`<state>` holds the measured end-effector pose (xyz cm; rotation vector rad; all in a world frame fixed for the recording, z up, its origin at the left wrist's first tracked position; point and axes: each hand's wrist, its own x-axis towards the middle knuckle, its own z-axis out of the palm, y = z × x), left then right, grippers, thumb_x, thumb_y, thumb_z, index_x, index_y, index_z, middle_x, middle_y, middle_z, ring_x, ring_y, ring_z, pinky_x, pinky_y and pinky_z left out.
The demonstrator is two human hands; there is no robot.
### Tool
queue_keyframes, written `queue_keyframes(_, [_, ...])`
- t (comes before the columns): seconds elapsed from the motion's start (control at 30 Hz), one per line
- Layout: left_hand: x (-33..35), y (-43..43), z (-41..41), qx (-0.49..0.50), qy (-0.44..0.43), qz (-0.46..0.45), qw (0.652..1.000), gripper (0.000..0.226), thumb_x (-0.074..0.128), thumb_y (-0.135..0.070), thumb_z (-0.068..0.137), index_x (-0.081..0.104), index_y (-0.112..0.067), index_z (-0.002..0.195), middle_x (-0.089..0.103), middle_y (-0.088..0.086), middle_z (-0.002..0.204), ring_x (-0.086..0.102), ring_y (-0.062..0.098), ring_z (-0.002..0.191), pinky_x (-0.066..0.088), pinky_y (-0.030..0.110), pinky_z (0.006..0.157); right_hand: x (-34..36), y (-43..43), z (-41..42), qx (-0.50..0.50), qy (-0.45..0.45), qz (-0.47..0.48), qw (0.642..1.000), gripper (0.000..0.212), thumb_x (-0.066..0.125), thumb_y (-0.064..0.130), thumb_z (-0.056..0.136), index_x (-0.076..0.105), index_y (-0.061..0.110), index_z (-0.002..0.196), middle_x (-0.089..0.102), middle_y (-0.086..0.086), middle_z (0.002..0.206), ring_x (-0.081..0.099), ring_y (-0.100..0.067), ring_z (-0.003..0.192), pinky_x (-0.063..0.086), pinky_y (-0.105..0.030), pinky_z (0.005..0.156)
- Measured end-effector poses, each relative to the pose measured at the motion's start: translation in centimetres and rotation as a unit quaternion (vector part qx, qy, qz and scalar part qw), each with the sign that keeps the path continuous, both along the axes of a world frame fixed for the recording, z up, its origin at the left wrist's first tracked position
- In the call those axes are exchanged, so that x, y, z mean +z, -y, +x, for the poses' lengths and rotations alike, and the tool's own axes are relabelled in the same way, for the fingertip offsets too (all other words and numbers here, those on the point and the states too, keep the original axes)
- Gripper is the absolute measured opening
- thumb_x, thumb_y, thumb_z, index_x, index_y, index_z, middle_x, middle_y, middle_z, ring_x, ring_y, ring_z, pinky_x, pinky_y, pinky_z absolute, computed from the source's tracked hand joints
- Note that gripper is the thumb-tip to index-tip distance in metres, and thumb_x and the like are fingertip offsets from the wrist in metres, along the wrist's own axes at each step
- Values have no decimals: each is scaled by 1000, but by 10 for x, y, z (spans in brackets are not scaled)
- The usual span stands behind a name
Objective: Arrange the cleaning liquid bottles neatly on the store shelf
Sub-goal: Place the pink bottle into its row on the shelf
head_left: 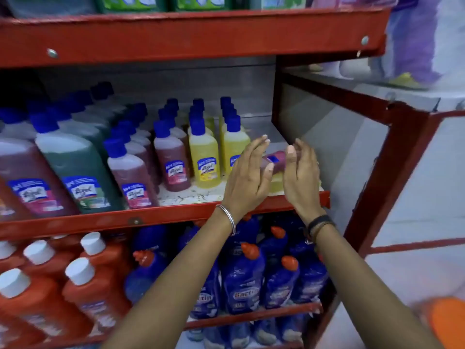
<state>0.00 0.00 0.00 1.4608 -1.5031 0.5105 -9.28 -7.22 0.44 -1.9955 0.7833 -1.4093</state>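
Observation:
Rows of upright cleaning liquid bottles with blue caps fill the middle shelf [191, 195]: yellow ones [203, 157], reddish-brown ones [171, 159] and a green one [75, 167]. At the shelf's right end a small pink bottle [275, 161] lies on its side on top of a yellow bottle [276, 181], which is mostly hidden. My left hand [247, 175] and my right hand [300, 172] flank the pink bottle with fingers stretched and apart. The left thumb touches the bottle. Neither hand is wrapped around it.
The red metal rack has a top beam [191, 36] above my hands and a glass side panel [334, 139] on the right. On the lower shelf stand orange bottles [83, 280] with white caps and blue bottles [246, 278] with orange caps. A person's legs [412, 46] are at the top right.

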Motion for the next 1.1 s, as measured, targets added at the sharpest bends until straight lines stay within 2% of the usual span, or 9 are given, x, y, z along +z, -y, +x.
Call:
queue_keyframes(0.07, [0,17,-3,24,-5,40,999,43,44,-17,94,37,-5,134,42,15,142,38,22,131,32,29,107,-5,16,-1,-24,-12,52,998,46,35,39,97,43,7,129,52,-14,129,49,-25,119,32,-20,94])
queue_keyframes(0.2, [3,54,0,93,45,177,979,47,44,-10,88,36,-3,134,41,21,141,44,36,126,39,44,103,-11,42,1,-30,-64,135,988,32,45,25,91,47,5,115,64,-17,103,63,-30,89,54,-38,76])
queue_keyframes(0.33, [14,85,6,184,34,376,907,54,42,-27,92,24,-7,139,41,25,137,43,41,122,38,46,97,-9,65,8,-10,-112,202,973,33,48,19,87,53,4,116,64,-12,96,57,-21,72,43,-23,55])
queue_keyframes(0.43, [17,96,8,166,-6,407,898,52,42,-27,91,26,-3,136,44,27,132,43,42,120,38,45,96,-7,75,13,-9,-83,240,967,35,50,23,87,57,2,114,64,-12,99,58,-20,78,43,-20,52])
queue_keyframes(0.53, [18,92,8,140,-69,394,906,54,43,-19,89,24,0,135,42,28,132,40,43,121,37,44,99,-9,82,16,4,-27,314,949,34,56,28,85,60,3,108,68,-11,99,66,-24,84,58,-34,72])
queue_keyframes(0.6, [17,85,5,121,-87,369,917,57,45,-15,89,20,0,138,39,27,133,35,41,125,35,43,102,-9,83,16,35,4,353,935,38,62,33,83,61,4,108,71,-15,97,71,-28,81,60,-41,75])
queue_keyframes(0.8, [15,49,1,55,-145,237,959,65,59,-15,86,23,-5,140,37,17,131,37,30,124,35,35,102,5,59,12,173,90,333,923,18,64,11,85,61,4,101,67,-7,83,66,-12,67,56,-19,53])
queue_keyframes(0.93, [7,13,-1,39,-177,143,973,68,62,-10,82,25,-10,139,38,12,127,39,25,122,36,32,103,14,28,14,220,82,271,934,18,63,2,83,60,6,101,63,1,79,64,-8,66,56,-18,59])
queue_keyframes(1.1, [-6,-35,15,105,-183,65,975,68,56,-16,89,15,-9,143,29,16,142,28,28,134,28,45,114,21,-13,42,300,54,242,921,27,64,0,82,59,8,108,65,-1,88,67,-12,73,58,-22,68])
